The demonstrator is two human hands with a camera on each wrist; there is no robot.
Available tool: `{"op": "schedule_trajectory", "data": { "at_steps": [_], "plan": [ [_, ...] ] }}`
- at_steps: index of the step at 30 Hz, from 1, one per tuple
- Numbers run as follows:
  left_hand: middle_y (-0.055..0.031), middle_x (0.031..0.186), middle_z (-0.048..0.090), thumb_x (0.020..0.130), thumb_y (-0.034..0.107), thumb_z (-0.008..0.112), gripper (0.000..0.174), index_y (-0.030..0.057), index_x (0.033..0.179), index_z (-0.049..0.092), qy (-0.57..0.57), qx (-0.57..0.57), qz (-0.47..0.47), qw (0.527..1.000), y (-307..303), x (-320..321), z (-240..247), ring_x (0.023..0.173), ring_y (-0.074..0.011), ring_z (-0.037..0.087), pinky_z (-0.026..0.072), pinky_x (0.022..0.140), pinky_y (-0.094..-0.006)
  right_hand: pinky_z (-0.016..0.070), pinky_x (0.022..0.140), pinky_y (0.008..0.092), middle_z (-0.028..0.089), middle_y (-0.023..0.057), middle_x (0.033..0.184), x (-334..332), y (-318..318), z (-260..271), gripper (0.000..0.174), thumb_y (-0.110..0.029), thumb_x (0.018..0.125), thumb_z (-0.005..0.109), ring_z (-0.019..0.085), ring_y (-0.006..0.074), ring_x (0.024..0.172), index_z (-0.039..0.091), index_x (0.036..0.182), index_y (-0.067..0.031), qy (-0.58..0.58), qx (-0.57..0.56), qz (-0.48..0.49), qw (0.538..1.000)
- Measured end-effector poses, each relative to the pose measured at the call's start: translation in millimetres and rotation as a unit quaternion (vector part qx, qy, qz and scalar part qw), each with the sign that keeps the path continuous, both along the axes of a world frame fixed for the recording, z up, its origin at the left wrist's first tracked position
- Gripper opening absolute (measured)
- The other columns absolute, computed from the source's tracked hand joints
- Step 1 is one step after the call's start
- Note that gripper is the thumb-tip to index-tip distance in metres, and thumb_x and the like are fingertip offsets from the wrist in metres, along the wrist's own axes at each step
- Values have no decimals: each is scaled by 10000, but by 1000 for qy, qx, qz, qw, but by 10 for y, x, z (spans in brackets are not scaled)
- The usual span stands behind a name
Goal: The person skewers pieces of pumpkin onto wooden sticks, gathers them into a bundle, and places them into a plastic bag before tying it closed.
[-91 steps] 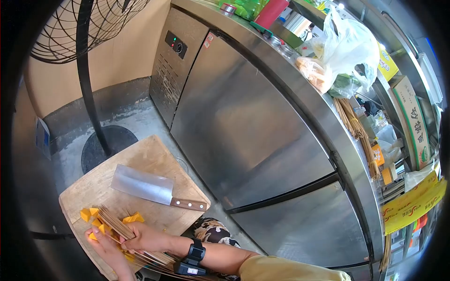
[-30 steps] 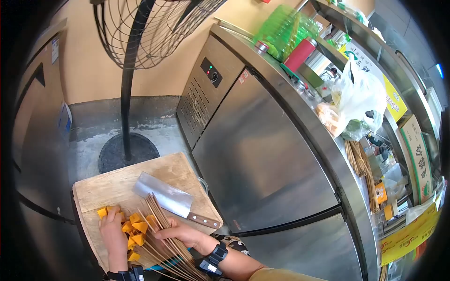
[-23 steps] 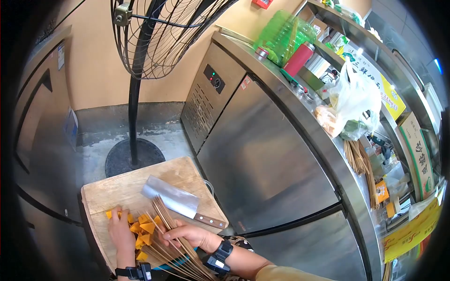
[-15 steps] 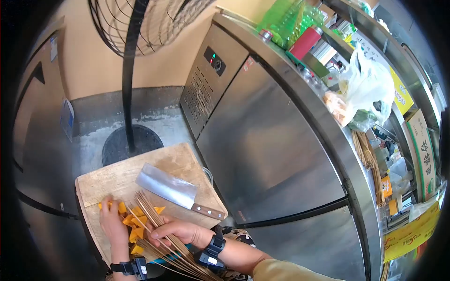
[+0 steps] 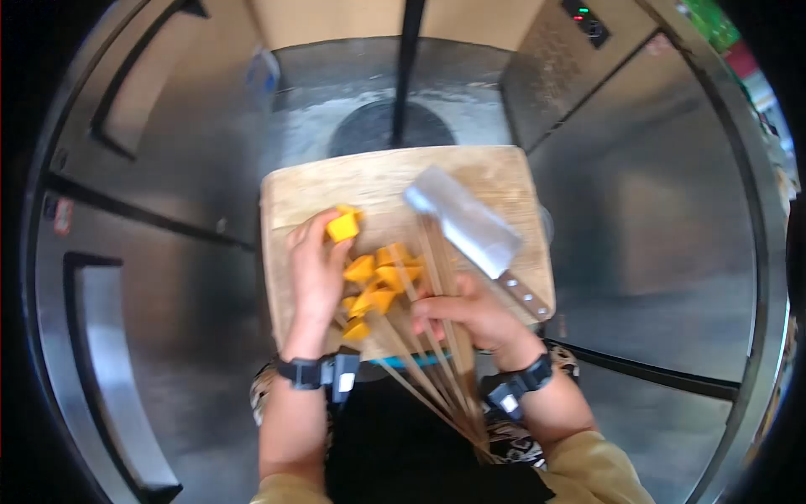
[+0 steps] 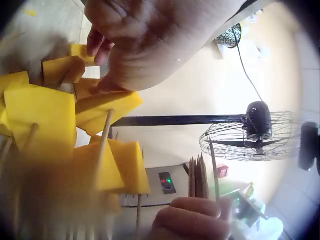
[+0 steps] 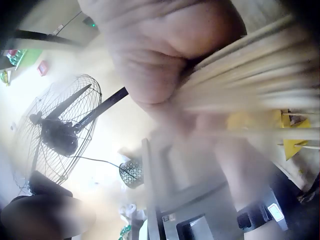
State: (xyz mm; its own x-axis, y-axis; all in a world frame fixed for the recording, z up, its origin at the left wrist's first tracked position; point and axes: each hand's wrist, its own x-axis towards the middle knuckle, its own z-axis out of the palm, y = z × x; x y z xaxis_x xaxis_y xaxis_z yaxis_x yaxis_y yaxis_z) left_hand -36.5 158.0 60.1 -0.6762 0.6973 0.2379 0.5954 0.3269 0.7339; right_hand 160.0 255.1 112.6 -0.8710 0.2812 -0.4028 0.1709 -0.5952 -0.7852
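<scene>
My left hand holds an orange-yellow pumpkin chunk between thumb and fingers, over the left part of a wooden cutting board. My right hand grips a fanned bundle of thin bamboo skewers; one skewer stands apart from the bundle by the thumb and fingertips. Between the hands lie several pumpkin chunks, threaded on skewers whose bare ends run toward the lap. In the left wrist view, skewers enter the nearer chunks. Motion blurs the right hand in its wrist view.
A cleaver lies on the board's right side, its wooden handle toward the near right corner. Steel cabinets flank the board on both sides. Beyond the board stands a fan's round base. Something blue shows beneath the board's near edge.
Three seconds ago both hands were together at the skewers; then the left moved to the chunks and now holds one up. The right keeps the skewers. The head view has swung to face the board.
</scene>
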Motion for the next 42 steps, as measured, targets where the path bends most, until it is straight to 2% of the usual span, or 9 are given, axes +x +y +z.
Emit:
{"op": "schedule_trajectory", "data": {
  "at_steps": [1,6,8,11,15,21,27,36,42],
  "plan": [
    [-144,1075,597,741,8,669,337,56,1059,570,12,-21,19,1000,-23,-17,43,991,-285,563,442,870,-337,418,504,180,639,45,731,-4,-4,-28,125,-159,844,637,544,65,560,606,856,-39,6,-1,16,1000],
    [-119,1005,605,875,57,576,263,57,1129,509,-292,172,4,941,-53,-78,115,864,-188,591,472,764,-256,413,477,168,634,68,704,-52,-72,-66,77,-81,843,624,535,66,516,584,876,-25,-36,5,-12,999],
    [-114,1007,611,943,147,501,245,53,1170,493,-405,212,-17,889,-49,-47,228,804,-150,596,484,722,-237,410,470,165,632,60,697,-63,-97,-66,76,-82,843,630,531,63,510,586,869,-25,-47,19,-18,999],
    [-124,1010,614,954,206,484,288,55,1200,489,-613,244,-84,747,-90,-5,307,804,-142,593,483,714,-227,402,452,163,628,49,686,-66,-103,-105,82,-86,838,644,525,59,496,591,863,-28,-49,25,-24,998],
    [-127,1008,614,950,228,493,323,54,1223,480,-682,254,-122,675,-94,66,268,780,-136,575,480,706,-232,400,447,164,627,46,684,-66,-109,-85,85,-86,836,648,522,58,491,590,867,-31,-53,26,-27,998],
    [-126,1164,565,935,189,517,315,73,1226,480,-683,269,-115,670,-73,99,332,878,-130,559,466,773,-239,397,450,164,623,44,687,-77,-140,-65,91,-91,837,651,519,56,496,589,870,-32,-50,40,-33,997],
    [-140,1245,527,901,134,566,355,82,1240,474,-626,302,-102,712,-33,165,312,965,-136,559,461,805,-244,396,453,166,619,38,687,-88,-162,-34,94,-96,840,651,516,54,501,589,872,-34,-50,43,-26,998],
    [-70,1002,561,928,197,522,235,72,1126,507,-672,330,-80,659,26,222,322,909,-138,555,463,775,-246,386,451,166,615,24,677,-112,-200,-72,104,-104,838,656,507,49,492,582,882,-46,-43,37,-16,998],
    [-44,949,528,956,264,473,207,80,1047,501,-667,324,-102,663,75,309,260,816,-148,523,445,726,-259,380,449,167,612,24,673,-118,-205,-72,101,-112,839,655,499,48,484,580,872,-53,-51,44,-12,998]
  ]
}}
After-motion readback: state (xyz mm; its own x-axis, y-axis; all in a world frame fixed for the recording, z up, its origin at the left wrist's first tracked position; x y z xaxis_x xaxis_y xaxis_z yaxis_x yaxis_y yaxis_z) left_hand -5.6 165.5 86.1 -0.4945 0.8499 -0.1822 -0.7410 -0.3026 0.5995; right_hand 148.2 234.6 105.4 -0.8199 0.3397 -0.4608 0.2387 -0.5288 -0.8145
